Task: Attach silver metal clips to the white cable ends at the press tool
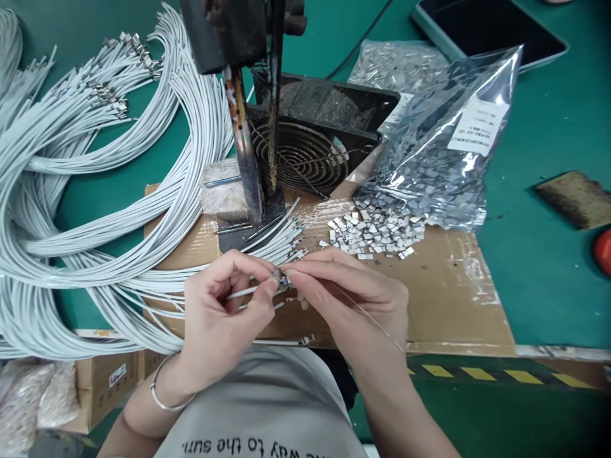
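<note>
Head view: a small metal terminal (pixel 282 278) sits at the tip of a white wire (pixel 241 293), just above the cardboard sheet (pixel 453 292) in front of the person. The left hand (pixel 219 312) has its grip pinched on the wire, and the right hand (pixel 353 299) has its grip closed on the terminal, so the fingertips meet. A thin strand (pixel 375 323) trails across the right hand. Beyond lie a heap of loose terminals (pixel 377 232) spilling from a clear bag (pixel 434 159), a black fan (pixel 305 152) and, to the left, a cable bundle (pixel 95 191), all on the green bench (pixel 539 254).
</note>
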Motion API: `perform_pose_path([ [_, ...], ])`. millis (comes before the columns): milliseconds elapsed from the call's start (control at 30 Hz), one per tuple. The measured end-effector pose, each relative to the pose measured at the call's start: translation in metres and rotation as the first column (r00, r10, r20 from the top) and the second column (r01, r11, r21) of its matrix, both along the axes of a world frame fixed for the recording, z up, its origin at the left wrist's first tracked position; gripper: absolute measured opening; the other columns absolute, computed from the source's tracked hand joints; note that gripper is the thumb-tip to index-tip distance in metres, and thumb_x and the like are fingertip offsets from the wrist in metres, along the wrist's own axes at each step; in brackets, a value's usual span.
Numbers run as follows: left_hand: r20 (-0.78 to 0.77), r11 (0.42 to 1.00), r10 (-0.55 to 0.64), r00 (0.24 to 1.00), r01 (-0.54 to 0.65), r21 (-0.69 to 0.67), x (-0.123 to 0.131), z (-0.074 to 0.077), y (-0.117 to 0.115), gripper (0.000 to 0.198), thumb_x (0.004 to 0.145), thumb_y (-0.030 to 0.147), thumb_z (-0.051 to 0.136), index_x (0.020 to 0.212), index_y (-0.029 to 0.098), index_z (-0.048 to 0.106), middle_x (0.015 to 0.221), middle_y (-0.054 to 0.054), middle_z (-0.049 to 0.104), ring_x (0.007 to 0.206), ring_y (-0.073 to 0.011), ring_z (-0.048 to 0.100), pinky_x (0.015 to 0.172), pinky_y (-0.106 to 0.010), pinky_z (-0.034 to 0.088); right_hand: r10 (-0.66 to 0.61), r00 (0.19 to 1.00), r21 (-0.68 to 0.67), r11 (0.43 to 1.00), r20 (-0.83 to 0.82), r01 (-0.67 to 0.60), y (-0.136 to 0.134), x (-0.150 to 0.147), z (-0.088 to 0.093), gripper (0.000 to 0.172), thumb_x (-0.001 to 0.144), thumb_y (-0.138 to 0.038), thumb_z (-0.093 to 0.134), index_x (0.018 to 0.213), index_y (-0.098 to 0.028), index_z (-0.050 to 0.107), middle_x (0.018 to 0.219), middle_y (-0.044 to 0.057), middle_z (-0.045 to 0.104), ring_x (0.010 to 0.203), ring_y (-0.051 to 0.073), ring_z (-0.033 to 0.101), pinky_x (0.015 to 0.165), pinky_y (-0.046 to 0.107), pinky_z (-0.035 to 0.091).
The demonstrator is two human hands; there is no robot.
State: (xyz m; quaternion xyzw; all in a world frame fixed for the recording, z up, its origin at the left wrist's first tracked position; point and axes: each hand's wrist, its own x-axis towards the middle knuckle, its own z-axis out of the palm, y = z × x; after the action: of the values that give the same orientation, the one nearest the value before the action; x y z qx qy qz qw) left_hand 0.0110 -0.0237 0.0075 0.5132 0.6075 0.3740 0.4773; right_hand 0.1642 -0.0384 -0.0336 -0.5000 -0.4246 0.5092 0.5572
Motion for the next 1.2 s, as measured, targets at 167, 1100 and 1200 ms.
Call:
perform_pose_path([
  [167,0.009,1.000,-0.004,1.000,0.004,0.011,0.000,-0.002,-0.001,0.017,0.080,0.005,0.073,0.074,0.020,0.070,0.079,-0.001,0.079,0.059,-0.0092,0.055,0.048,-0.020,0.033,-0.023,0.999,0.031,0.999,0.039,0.022,-0.001,0.000,0.000,0.028,0.091,-0.010,0.078,0.096,-0.035,0.088,0.085,-0.002,0.080,0.071,0.012,0.070,0.065,0.024,0.058],
  [1100,0.007,0.985,0.152,0.988,-0.152,0.083,-0.002,-0.007,0.016,0.015,0.075,0.004,0.075,0.071,0.017,0.069,0.082,-0.001,0.078,0.049,-0.0037,0.033,0.042,-0.019,0.022,-0.047,0.967,0.161,0.987,0.250,0.006,0.003,-0.003,-0.001,0.015,0.096,-0.009,0.066,0.090,-0.022,0.061,0.115,0.003,0.071,0.109,0.019,0.069,0.096,0.035,0.055],
  [1200,-0.002,0.982,0.161,0.987,-0.160,0.102,-0.001,-0.006,0.018,0.014,0.075,0.004,0.074,0.071,0.017,0.069,0.081,-0.001,0.078,0.049,-0.0038,0.033,0.042,-0.019,0.024,-0.058,0.977,0.139,0.990,0.207,0.029,0.005,-0.008,0.001,0.020,0.092,-0.004,0.070,0.090,-0.023,0.063,0.119,0.003,0.075,0.110,0.019,0.073,0.099,0.035,0.058],
])
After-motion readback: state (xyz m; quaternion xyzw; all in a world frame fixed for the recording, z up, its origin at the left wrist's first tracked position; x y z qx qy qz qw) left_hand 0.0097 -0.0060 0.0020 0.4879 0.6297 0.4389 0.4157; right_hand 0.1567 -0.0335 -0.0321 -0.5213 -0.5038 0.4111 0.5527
